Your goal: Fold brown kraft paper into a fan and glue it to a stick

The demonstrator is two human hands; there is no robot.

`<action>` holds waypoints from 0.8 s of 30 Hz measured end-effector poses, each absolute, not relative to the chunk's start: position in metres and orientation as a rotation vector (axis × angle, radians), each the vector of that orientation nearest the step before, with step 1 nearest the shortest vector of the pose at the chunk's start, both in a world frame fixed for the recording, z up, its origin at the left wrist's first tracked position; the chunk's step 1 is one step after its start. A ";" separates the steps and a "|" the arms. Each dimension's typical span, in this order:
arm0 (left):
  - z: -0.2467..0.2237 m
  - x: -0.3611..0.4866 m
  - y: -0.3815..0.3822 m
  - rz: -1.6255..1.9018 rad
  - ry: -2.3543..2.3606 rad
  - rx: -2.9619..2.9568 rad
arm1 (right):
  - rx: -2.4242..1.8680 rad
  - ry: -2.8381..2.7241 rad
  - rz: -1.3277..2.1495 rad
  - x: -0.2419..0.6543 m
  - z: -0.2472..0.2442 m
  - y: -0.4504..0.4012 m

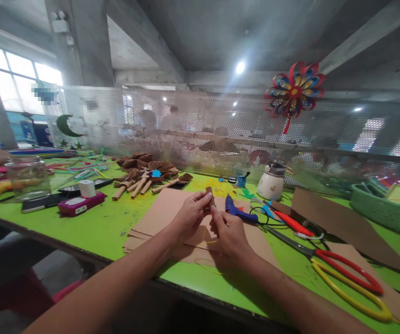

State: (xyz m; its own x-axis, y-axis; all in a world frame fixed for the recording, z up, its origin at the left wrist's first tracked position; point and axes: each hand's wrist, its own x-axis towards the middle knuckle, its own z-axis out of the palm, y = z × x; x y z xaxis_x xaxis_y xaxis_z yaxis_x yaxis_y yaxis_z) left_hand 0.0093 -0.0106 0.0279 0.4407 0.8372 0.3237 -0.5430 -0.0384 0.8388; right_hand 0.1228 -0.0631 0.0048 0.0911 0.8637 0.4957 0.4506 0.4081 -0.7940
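Pinching a small brown paper strip point(209, 189), the left hand point(190, 212) and the right hand point(233, 229) meet above a stack of brown paper sheets point(161, 211). The grip of each hand is closed on this strip, with the thumbs near to each other, and the top end of the strip stands out above the fingers. The stack lies near the front edge of the green counter point(106, 239), around its middle.

Just to the right of the hands is a blue glue gun point(241, 214). Farther toward the right end of the counter, a pair of scissors point(349, 271) lies with its red and yellow handles near the front edge, and a green basket point(384, 215) stands close to the back edge. A white pot point(270, 184) with a dark top is also near the back edge.

On the left part of the counter there is a purple box point(81, 206) with a white cube point(87, 189) behind it. Crumpled brown paper pieces point(139, 178) lie between this box and the back edge.
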 end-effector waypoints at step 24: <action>0.032 0.001 0.001 0.904 0.370 0.904 | -1.150 -1.926 -0.020 0.122 0.010 -0.084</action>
